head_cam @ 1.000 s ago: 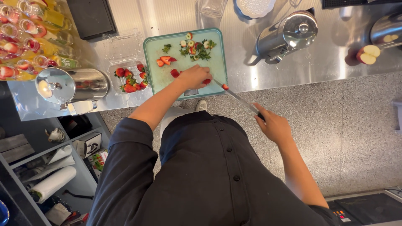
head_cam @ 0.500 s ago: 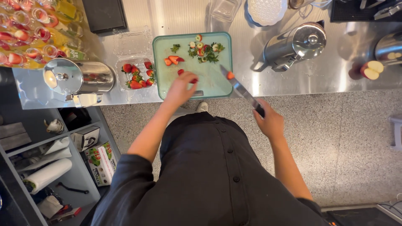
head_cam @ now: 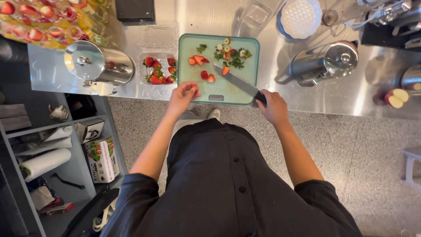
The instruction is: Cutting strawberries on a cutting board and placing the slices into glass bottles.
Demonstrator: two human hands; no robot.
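Observation:
A pale green cutting board (head_cam: 237, 90) lies on the steel counter, with cut strawberry pieces (head_cam: 206, 76) and green strawberry tops (head_cam: 233, 56) on it. My right hand (head_cam: 272, 106) grips the black handle of a kitchen knife (head_cam: 237, 80); the blade lies flat over the board, its tip near a strawberry half. My left hand (head_cam: 182, 98) hovers at the board's near left corner, fingers pinched on a small red strawberry piece (head_cam: 193, 89). A clear plastic box of whole strawberries (head_cam: 157, 70) stands just left of the board.
A steel pot with a lid (head_cam: 98, 66) sits left of the box, and a steel kettle (head_cam: 322, 63) sits to the right. Cups of fruit (head_cam: 39, 24) fill the far left. A white bowl (head_cam: 301, 17) and cut apple (head_cam: 394, 97) lie right. Shelves (head_cam: 52, 158) stand below left.
My left hand has drawn back from the middle of the board to its near left corner with a strawberry piece. The knife has moved onto the board, blade now lying over it.

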